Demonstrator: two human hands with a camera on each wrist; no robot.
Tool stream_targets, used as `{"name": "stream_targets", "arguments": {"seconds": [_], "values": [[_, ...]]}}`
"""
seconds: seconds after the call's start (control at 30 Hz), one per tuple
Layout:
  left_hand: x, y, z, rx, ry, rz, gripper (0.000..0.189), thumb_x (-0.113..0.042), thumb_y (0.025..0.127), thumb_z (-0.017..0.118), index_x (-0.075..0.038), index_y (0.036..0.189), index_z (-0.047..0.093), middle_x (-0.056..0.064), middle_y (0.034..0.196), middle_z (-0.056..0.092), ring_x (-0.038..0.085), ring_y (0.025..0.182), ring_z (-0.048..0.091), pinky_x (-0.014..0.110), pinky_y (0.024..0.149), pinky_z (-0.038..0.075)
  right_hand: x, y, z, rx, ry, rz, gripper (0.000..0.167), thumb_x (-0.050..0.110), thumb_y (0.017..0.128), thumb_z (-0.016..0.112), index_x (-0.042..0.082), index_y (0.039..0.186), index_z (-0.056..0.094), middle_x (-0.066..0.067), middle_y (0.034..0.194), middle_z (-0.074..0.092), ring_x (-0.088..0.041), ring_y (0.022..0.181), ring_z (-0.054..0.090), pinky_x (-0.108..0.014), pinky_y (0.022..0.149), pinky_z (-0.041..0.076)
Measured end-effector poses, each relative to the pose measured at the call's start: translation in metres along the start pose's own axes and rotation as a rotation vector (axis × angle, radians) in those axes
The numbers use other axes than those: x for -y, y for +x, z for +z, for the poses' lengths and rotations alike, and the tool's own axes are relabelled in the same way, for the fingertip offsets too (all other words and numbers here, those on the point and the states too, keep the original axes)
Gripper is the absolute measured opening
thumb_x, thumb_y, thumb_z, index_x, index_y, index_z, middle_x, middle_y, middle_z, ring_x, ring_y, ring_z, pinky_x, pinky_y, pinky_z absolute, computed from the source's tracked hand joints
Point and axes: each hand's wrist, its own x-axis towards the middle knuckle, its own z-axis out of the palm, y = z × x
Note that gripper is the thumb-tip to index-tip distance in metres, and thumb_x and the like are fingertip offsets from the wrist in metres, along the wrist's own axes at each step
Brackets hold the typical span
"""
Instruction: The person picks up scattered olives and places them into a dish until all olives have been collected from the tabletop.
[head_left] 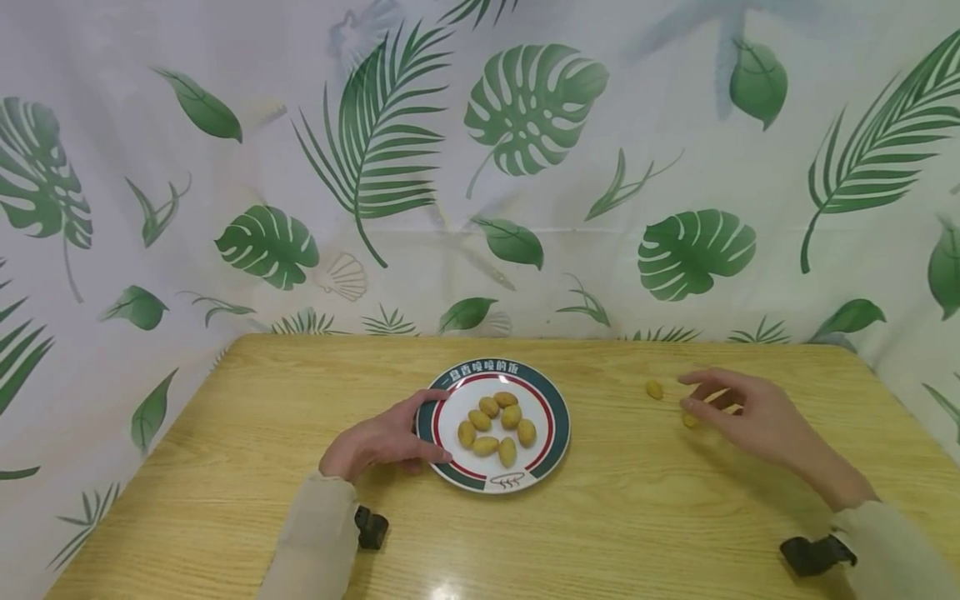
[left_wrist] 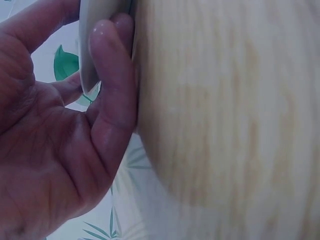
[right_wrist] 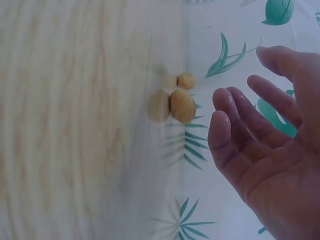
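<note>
A round white plate (head_left: 557,429) with a dark green rim and a red ring holds several small yellow-brown oval fruits (head_left: 507,452); their exact kind I cannot tell. My left hand (head_left: 386,433) grips its left edge, thumb on the rim. Seen from the left wrist, curled fingers (left_wrist: 112,75) reach under the plate (left_wrist: 89,50). To the right, my right hand (head_left: 757,417) hovers with loosely bent fingers, holding nothing. A loose fruit (head_left: 689,420) lies just below its fingertips, partly covered in the head view. Another fruit (head_left: 654,389) sits slightly farther left. The right wrist view shows both fruits (right_wrist: 183,106) apart from the fingers.
The wooden table (head_left: 600,517) has a glossy surface. Behind it hangs a white curtain (head_left: 420,275) printed with green leaves, meeting the table's back edge. Each sleeve cuff has a black wrist device (head_left: 371,527) strapped on.
</note>
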Motion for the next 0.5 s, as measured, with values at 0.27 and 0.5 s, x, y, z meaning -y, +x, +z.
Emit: {"name": "stream_targets", "arguments": {"seconds": [0.27,0.5], "values": [[0.000,-0.001,0.000,0.004,-0.015,0.003,0.089,-0.024,0.081,0.087,-0.032,0.155,0.038,0.013,0.138,0.048,0.021,0.086,0.061,0.029,0.070,0.048,-0.016,-0.003,-0.005,0.067,0.003,0.059,0.036,0.027,0.098,0.070,0.007,0.128,0.067,-0.008,0.100,0.073,0.001,0.078,0.067,-0.028,0.057,0.055],[0.001,0.001,-0.001,0.005,-0.011,0.004,0.090,-0.025,0.081,0.087,-0.032,0.155,0.037,0.013,0.140,0.047,0.022,0.087,0.061,0.028,0.069,0.049,-0.027,-0.003,-0.005,0.127,-0.030,0.097,0.038,0.029,0.098,0.070,0.005,0.128,0.067,-0.010,0.102,0.073,0.000,0.079,0.066,-0.027,0.057,0.054]]}}
